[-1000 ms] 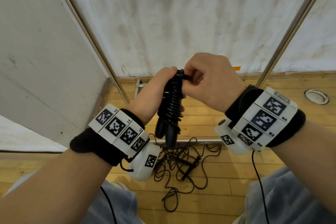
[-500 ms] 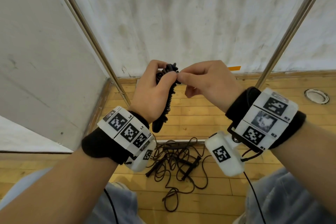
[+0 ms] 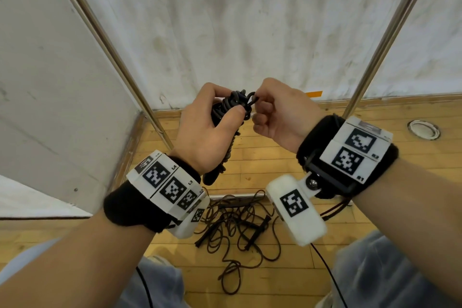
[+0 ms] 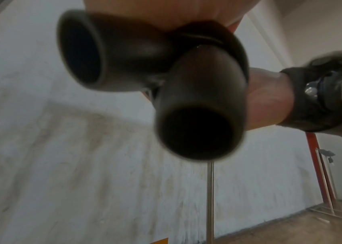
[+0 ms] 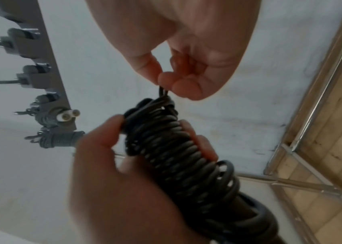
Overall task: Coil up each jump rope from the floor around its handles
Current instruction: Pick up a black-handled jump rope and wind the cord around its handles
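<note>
Left hand [image 3: 207,130] wraps its fingers around the coiled jump rope [image 5: 178,148], thumb pressed on the top turns, probably so the wraps don't spring loose. The bundle is held up at chest height in front of the wall, both handles [image 4: 199,115] side by side poking out under the palm, so the cord sits around them as one pack. Right hand [image 3: 280,112] pinches the last loop of cord [image 3: 251,100] at the top of the bundle, fingers curled narrow; looks like tucking the end under to lock the coil. This rope is judged nearly done. More loose jump ropes [image 3: 237,227] lie tangled on the wooden floor [image 3: 300,157] below, between the person's knees, not yet coiled. No containers in view; nothing to hold the finished ropes is visible
</note>
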